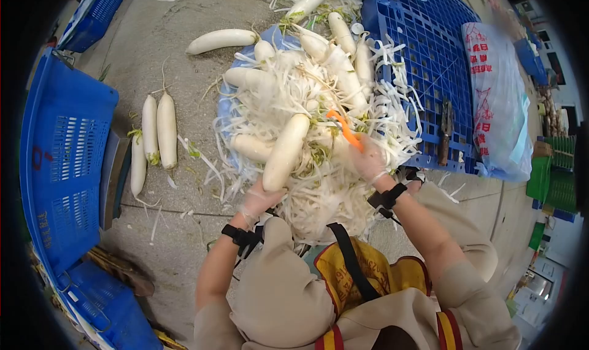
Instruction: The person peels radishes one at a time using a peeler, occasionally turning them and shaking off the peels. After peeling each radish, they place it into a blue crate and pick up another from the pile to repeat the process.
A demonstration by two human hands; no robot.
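Observation:
My left hand (262,198) is closed around the lower end of a white daikon radish (287,153), which tilts up and away from me. My right hand (369,160) grips an orange-handled peeler (345,129), held just right of the radish and apart from it. Beneath both hands spreads a heap of pale peel strips (325,196). Several more daikons lie in and on the heap, among them a thick one (346,80) at its upper right and another (251,146) left of the held radish. The peeler's blade is hard to make out.
Three daikons (166,130) lie on the concrete floor to the left, and one (222,41) beyond the heap. Blue crates (67,160) stand at far left. At right, a blue plastic pallet (423,49) bears a knife (444,132) and a printed plastic bag (500,104).

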